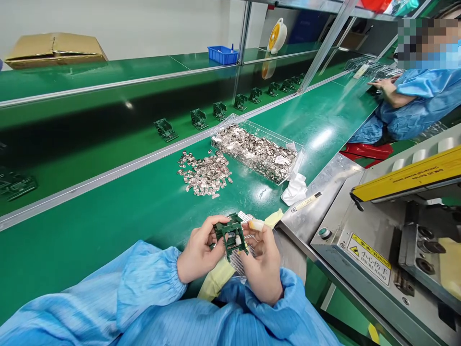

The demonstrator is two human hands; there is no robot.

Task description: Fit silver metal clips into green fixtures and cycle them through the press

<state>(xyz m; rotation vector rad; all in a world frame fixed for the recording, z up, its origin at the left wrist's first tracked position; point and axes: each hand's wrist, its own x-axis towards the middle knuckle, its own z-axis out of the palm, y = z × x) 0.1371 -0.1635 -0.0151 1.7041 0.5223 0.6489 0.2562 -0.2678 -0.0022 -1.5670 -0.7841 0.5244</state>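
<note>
Both hands, left hand [196, 252], right hand [262, 266], gripping green fixture [230, 235], machine label [370, 264] seemingly "INJURE HAND"

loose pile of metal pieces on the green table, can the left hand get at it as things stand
Probably not right away: the left hand is occupied, gripping the green fixture together with the right hand. The path to the loose pile of metal pieces over the green table looks free, though, with nothing lying between.
</note>
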